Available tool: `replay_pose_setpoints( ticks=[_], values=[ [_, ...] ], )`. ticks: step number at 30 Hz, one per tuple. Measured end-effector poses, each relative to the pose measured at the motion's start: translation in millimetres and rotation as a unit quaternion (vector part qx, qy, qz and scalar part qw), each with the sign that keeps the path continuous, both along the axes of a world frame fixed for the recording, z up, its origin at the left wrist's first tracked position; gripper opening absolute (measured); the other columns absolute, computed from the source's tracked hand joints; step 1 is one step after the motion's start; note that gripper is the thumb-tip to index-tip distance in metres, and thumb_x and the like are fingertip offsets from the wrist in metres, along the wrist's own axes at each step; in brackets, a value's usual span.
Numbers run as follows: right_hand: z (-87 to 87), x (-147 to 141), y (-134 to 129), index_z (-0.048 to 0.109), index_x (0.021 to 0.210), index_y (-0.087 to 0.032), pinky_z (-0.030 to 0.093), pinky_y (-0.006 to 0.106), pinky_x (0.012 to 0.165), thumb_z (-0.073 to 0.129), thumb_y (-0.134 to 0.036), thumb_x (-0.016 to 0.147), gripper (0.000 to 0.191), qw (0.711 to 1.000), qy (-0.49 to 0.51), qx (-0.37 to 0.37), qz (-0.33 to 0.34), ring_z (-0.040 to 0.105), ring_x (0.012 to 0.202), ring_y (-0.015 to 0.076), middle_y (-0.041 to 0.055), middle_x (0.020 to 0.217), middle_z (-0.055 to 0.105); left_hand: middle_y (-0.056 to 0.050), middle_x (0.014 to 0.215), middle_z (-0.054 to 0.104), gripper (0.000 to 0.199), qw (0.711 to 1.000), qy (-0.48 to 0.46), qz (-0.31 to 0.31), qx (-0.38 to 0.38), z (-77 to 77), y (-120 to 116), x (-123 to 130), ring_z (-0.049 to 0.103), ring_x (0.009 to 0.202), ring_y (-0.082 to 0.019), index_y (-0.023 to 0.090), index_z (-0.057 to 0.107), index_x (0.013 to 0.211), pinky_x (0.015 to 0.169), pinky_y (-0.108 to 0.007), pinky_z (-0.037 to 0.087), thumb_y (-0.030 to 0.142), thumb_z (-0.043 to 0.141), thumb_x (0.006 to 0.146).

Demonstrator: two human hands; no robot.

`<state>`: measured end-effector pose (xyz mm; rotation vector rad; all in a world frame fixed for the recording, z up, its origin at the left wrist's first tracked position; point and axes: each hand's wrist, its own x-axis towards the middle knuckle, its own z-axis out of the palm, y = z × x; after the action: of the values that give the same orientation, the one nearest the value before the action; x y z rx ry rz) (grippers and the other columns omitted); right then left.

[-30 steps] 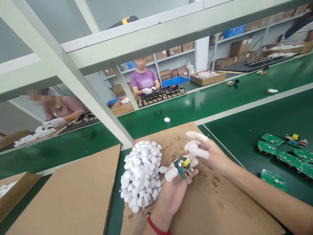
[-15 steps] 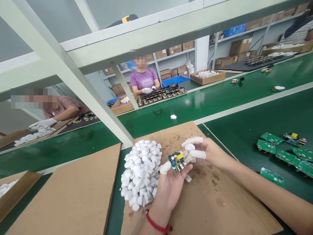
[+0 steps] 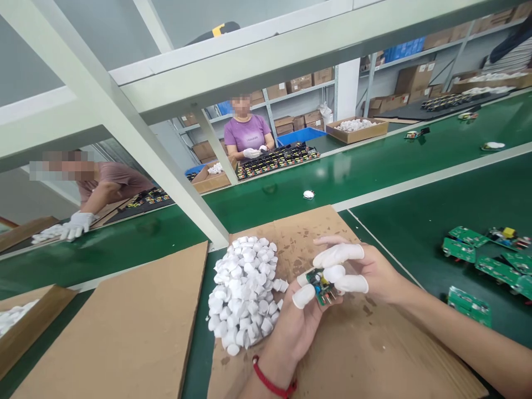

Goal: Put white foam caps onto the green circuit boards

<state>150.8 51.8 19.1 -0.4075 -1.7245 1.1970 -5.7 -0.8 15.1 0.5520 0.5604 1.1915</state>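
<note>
Standing at the far left, a box is holding white caps, its walls presumably keeping them from scattering. Beside it, a sheet is lying flat on the worktop, its far right corner nearly reaching a post. Then a pile of caps is covering the far left part of a second sheet, probably for easy reach. Over this sheet's middle, the left hand is holding a board, its fingers closing about the edges and the thumb pressing at the left; the parts are facing up, likely so that the top is staying accessible. The right hand is hovering over the board, its covered fingers curving in and pinching what looks like a cap; whether the cap is touching the board, I cannot tell. Beyond the right forearm, more boards are lying on the worktop, off the sheet's right edge, perhaps for keeping them apart from the caps.
</note>
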Motion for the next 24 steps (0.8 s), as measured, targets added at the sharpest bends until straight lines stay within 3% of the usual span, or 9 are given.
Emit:
replay_pose_setpoints(
  ticks=[4, 10, 15, 19, 24],
  values=[
    [-2.3, -1.5, -0.5, 0.068, 0.101, -0.027, 0.045, 0.042, 0.092, 0.071, -0.036, 0.073, 0.030, 1.000, 0.002, 0.001, -0.007, 0.050, 0.115, 0.0263, 0.0073, 0.105, 0.065, -0.003, 0.084, 0.071, 0.046, 1.000, 0.009, 0.006, 0.001, 0.1, 0.2, -0.1, 0.063, 0.073, -0.017, 0.022, 0.063, 0.108, 0.071, -0.029, 0.051, 0.026, 0.076, 0.064],
    [-1.7, -1.4, -1.4, 0.064, 0.111, -0.029, 0.046, 0.042, 0.091, 0.068, -0.037, 0.075, 0.037, 0.996, -0.001, 0.086, -0.029, 0.054, 0.109, 0.0253, 0.0068, 0.111, 0.065, -0.004, 0.081, 0.071, 0.043, 0.999, 0.035, 0.003, 0.015, 2.4, 0.4, -0.3, 0.063, 0.070, -0.017, 0.021, 0.066, 0.105, 0.070, -0.029, 0.051, 0.030, 0.075, 0.064],
    [-0.4, 0.6, 0.2, 0.069, 0.100, -0.030, 0.044, 0.040, 0.091, 0.063, -0.028, 0.081, 0.021, 0.999, -0.004, 0.043, 0.002, 0.055, 0.108, 0.0233, 0.0052, 0.107, 0.066, -0.008, 0.082, 0.070, 0.035, 0.996, 0.076, -0.025, 0.039, 2.4, -1.0, 1.4, 0.063, 0.081, -0.023, 0.017, 0.071, 0.091, 0.075, -0.035, 0.050, 0.037, 0.075, 0.063],
    [3.1, 1.0, 1.7, 0.063, 0.111, -0.027, 0.042, 0.042, 0.093, 0.060, -0.039, 0.080, 0.033, 0.996, -0.035, -0.046, 0.074, 0.049, 0.115, 0.0255, 0.0080, 0.124, 0.055, -0.007, 0.082, 0.070, 0.032, 0.991, 0.106, -0.040, 0.065, -2.6, -2.7, 1.2, 0.062, 0.086, -0.024, 0.020, 0.072, 0.088, 0.079, -0.036, 0.048, 0.038, 0.075, 0.062],
    [13.9, -1.0, -0.2, 0.058, 0.119, -0.022, 0.037, 0.043, 0.097, 0.065, -0.047, 0.072, 0.053, 0.971, -0.088, -0.040, 0.220, 0.044, 0.120, 0.0287, 0.0118, 0.126, 0.052, -0.009, 0.090, 0.069, 0.041, 0.983, 0.148, -0.053, 0.096, -3.2, -2.1, -5.1, 0.062, 0.087, -0.026, 0.019, 0.071, 0.088, 0.078, -0.037, 0.049, 0.046, 0.075, 0.058]
  ],
)
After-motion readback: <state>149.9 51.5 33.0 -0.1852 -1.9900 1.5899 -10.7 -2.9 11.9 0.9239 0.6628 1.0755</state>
